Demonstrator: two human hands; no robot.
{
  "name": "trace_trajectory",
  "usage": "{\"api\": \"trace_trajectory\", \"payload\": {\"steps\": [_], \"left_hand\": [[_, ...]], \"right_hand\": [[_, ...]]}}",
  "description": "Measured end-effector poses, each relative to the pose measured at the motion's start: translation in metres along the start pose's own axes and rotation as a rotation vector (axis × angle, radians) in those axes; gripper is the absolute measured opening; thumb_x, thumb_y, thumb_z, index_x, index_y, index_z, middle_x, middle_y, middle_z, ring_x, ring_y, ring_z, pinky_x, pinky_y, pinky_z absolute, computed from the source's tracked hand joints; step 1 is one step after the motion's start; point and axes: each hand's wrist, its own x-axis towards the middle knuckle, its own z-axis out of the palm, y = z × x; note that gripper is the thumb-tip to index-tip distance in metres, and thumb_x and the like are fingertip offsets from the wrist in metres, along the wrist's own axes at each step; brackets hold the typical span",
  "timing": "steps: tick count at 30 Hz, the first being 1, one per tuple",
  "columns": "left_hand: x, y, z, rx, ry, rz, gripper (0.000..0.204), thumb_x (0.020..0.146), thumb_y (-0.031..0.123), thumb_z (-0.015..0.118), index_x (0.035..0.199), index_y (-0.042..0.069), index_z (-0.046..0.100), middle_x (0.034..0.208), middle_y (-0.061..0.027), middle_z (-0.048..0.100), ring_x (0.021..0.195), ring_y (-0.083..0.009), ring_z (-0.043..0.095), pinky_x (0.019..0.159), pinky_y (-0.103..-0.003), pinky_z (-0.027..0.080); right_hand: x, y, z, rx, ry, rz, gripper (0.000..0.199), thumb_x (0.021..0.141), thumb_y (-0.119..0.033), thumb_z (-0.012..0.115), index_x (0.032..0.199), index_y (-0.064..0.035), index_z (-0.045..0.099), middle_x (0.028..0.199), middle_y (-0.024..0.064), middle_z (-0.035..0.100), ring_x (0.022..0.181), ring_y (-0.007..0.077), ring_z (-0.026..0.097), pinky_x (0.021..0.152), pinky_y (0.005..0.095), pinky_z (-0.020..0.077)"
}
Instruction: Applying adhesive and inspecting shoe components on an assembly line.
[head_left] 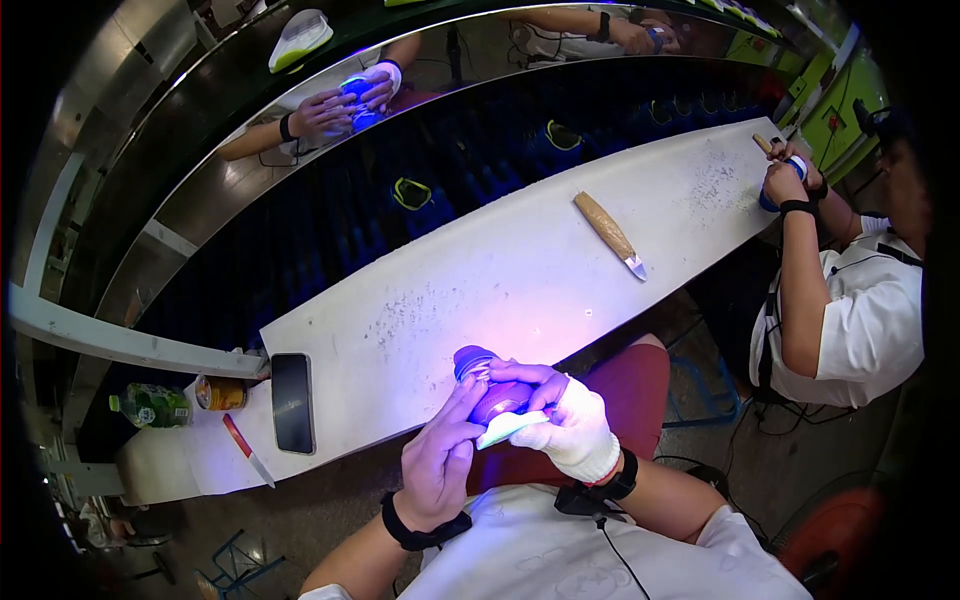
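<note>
A small blue-purple shoe [503, 401] with a pale sole is held between my hands at the bench's near edge, lit by violet light. My left hand [438, 462] is bare, its fingers lying along the shoe's left side and over its top. A white glove covers most of my right hand [578, 428], leaving some fingertips bare. That hand grips the shoe's right side, with the thumb by the pale sole. My fingers hide part of the shoe.
On the white bench [480, 255] lie a wrapped-handle knife [606, 228], a phone [293, 402] and a red-handled knife [247, 448]. A can [220, 392] and a green bottle [152, 405] stand left. Dark shoes [411, 193] line the far side. A co-worker [835, 290] sits right.
</note>
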Motion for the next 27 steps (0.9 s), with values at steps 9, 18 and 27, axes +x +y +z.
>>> {"api": "trace_trajectory", "payload": {"steps": [9,18,27], "left_hand": [[-0.029,0.009,0.039,-0.311,0.319,-0.154,0.029,0.102,0.011,0.072,0.112,0.006,0.045,0.142,-0.0380,0.060,0.149,-0.0487,0.046,0.124,-0.058,0.032],[-0.037,0.008,0.028,-0.364,0.298,-0.184,0.033,0.099,0.007,0.074,0.111,0.006,0.043,0.141,-0.0373,0.061,0.150,-0.0488,0.044,0.126,-0.059,0.029],[-0.014,0.023,0.005,-0.040,0.153,-0.292,0.039,0.108,0.036,0.062,0.124,0.001,0.057,0.131,-0.0209,0.058,0.127,-0.0325,0.056,0.114,-0.047,0.042]], "right_hand": [[-0.021,0.009,0.013,0.023,0.049,-0.006,0.034,0.085,-0.003,0.087,0.096,-0.0066,0.055,0.136,0.0268,0.067,0.142,0.0445,0.055,0.125,0.0619,0.0319],[-0.016,0.010,0.010,-0.187,0.037,-0.161,0.030,0.083,-0.014,0.090,0.092,-0.0057,0.062,0.127,0.0190,0.075,0.121,0.0360,0.073,0.109,0.0501,0.0544],[0.011,-0.013,0.000,-0.717,-0.068,-0.342,0.042,0.077,-0.037,0.089,0.074,-0.0031,0.066,0.109,0.0148,0.077,0.086,0.0300,0.075,0.071,0.0397,0.0617]]}}
